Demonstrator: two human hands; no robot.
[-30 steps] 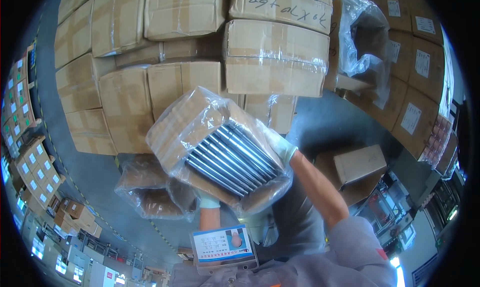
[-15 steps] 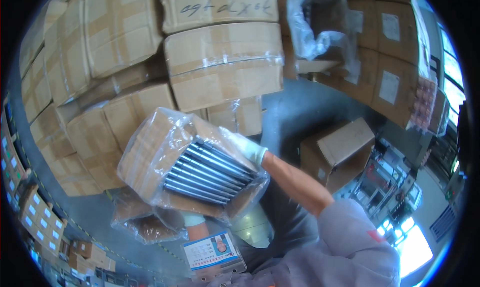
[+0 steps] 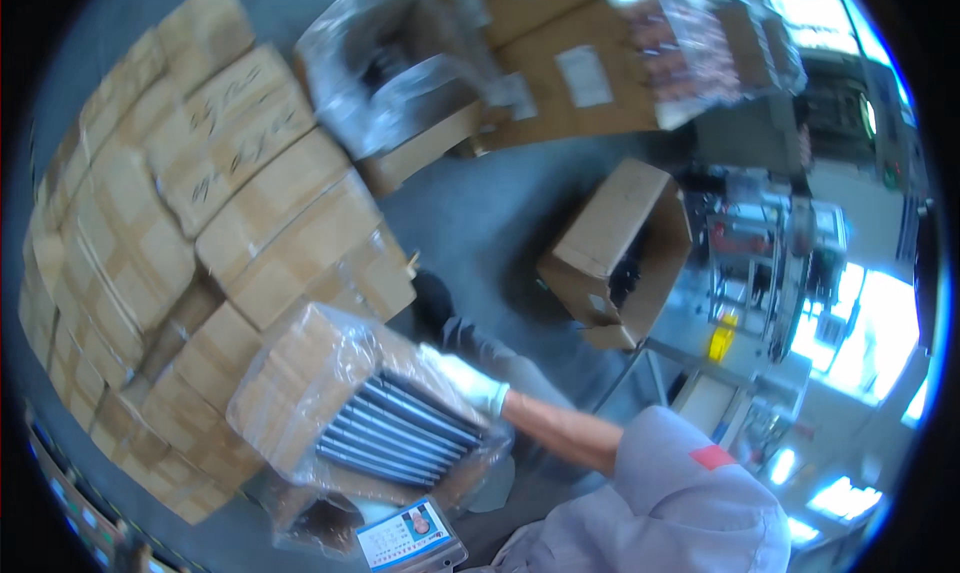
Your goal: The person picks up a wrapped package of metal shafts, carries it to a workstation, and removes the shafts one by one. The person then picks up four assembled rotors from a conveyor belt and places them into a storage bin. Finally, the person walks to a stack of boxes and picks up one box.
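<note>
In front of me is a plastic-wrapped cardboard box [image 3: 275, 393], tilted with its open side toward me. Several dark, shiny metal tubes [image 3: 400, 428] lie side by side inside it. My right hand [image 3: 465, 381], in a white glove, grips the box's right edge through the clear plastic; its fingertips are partly hidden. Under the near side of the box, my left hand is mostly covered by the box and by a hanging badge [image 3: 410, 538]. Only a pale patch of glove shows there, so its fingers cannot be made out.
Stacked taped cartons [image 3: 130, 243] fill the left side. A carton lined with clear plastic [image 3: 430, 138] stands at the far middle, beside more labelled cartons [image 3: 590, 83]. An open carton [image 3: 610, 233] with dark contents is to the right, near metal equipment [image 3: 745, 263].
My view has swung to the right, so the stacked cartons shift left and the open carton and equipment show more. The box of tubes stays in my hold, lower in view.
</note>
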